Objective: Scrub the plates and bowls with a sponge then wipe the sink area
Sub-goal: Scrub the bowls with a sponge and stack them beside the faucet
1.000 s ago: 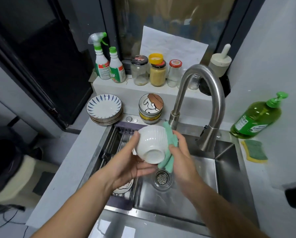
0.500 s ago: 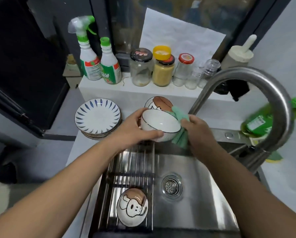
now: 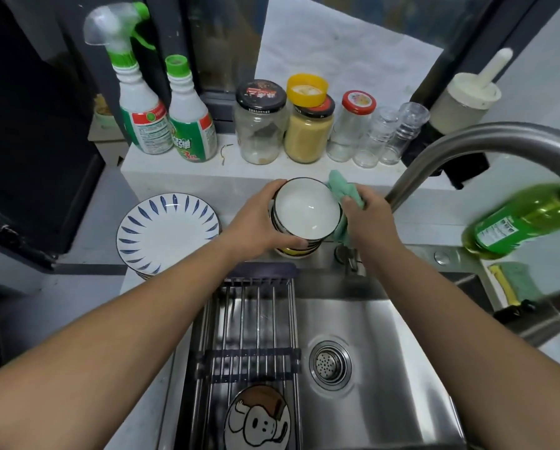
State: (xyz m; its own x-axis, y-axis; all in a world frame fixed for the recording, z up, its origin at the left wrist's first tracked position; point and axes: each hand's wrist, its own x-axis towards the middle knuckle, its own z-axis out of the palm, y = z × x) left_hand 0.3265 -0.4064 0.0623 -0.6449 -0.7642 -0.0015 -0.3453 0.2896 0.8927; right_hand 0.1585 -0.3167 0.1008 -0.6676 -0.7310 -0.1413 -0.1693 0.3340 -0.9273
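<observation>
Bowl (image 3: 306,211) moved back onto stack (image 3: 296,251). Left hand (image 3: 255,222) wraps it from 9 o'clock; right hand (image 3: 369,212) fingers (image 3: 350,201) pinch green cloth (image 3: 345,190), 3 o'clock.

Arms outstretched, left hand (image 3: 255,220) and right hand (image 3: 369,216) gripping.

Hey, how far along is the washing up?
Seemingly done: the stacked plates beside the sink. In hand: the left hand holds a white bowl on the bowl stack; the right hand grips the green cloth. Left: the dog-print dish on the rack, then wiping.
</observation>
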